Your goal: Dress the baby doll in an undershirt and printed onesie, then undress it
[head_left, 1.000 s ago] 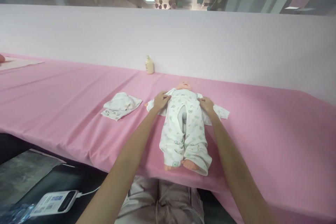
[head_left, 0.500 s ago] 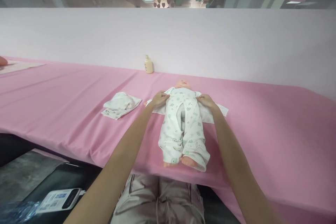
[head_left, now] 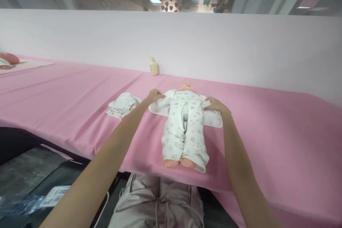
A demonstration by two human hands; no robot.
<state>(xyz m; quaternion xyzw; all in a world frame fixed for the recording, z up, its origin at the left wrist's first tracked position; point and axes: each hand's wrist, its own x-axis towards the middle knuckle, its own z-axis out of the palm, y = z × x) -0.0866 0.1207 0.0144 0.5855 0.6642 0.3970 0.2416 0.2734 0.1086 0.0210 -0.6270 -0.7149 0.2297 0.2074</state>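
In the centre of the frame a doll (head_left: 187, 87) lies face up on the pink-covered surface (head_left: 267, 131), head toward the wall and feet near the front edge; it wears patterned trousers (head_left: 173, 131) over a white top (head_left: 212, 118), whose sleeves spread to both sides; the left hand (head_left: 156, 95) touches the sleeve at centre-left, though whether its grip holds cloth I cannot tell; the right hand's grip (head_left: 215, 104) is pinched on the top right of centre; a crumpled cloth (head_left: 123, 104) lies left of centre, a pump bottle (head_left: 154, 67) stands by the wall at upper centre.
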